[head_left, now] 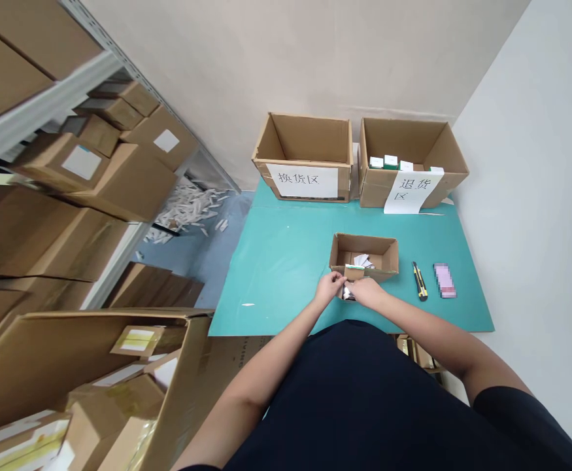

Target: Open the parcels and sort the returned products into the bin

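Observation:
A small open cardboard box (386,251) sits on the teal table (286,261) with white papers inside it. Just in front of that box, my left hand (329,288) and my right hand (367,292) meet, both pinched on a small item (348,292) with a dark and white end. A small green-and-white carton (354,267) rests at the box's near edge just above my hands. What the item is cannot be made out.
Two larger open boxes stand at the table's far edge: the left labelled box (305,157), and the right one (413,163) holding several small cartons. A yellow-black utility knife (419,281) and a phone (444,280) lie to the right. Shelves of cartons (70,163) fill the left.

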Available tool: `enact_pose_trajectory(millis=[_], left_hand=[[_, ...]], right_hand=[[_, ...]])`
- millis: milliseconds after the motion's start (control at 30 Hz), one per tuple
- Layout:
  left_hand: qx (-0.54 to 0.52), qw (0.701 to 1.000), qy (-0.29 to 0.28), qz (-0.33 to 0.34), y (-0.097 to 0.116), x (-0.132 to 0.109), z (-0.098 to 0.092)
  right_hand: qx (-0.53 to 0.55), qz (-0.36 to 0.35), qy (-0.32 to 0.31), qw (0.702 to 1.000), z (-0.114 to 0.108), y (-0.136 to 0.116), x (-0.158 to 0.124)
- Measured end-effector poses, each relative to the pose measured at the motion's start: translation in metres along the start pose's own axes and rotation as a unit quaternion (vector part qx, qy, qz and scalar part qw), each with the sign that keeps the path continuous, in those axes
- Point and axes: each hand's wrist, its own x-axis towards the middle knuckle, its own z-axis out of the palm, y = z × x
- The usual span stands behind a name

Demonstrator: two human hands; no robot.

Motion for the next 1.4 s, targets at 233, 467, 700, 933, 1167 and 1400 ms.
enact_pose_trajectory(millis=[233, 467, 700, 933, 1167, 1400], left_hand=[[-0.033, 0.999, 0.015, -0.011, -0.004, 0.002, 0.002], [-0.069, 0.997, 0.025, -0.011, -0.005, -0.001, 0.007], [-0.073, 0.997, 0.037, -0.002, 0.001, -0.004, 0.006], [-0.052, 0.997, 0.048, 0.009, 0.011, -0.007, 0.0], [-0.041, 0.998, 0.036, 0.041, 0.013, -0.024, -0.007], [-0.022, 0.992, 0.066, 0.109, 0.01, -0.039, -0.024]], right_hand=[[-0.007, -0.014, -0.011, 1.0, -0.006, -0.004, 0.012], [-0.025, -0.062, 0.045, 0.997, -0.02, 0.005, -0.011], [0.031, -0.085, 0.102, 0.991, -0.055, 0.016, -0.037], [0.326, -0.06, 0.186, 0.925, -0.085, 0.032, -0.075], [0.467, -0.027, 0.318, 0.825, -0.083, 0.044, -0.093], [0.525, -0.026, 0.354, 0.774, -0.088, 0.045, -0.096]])
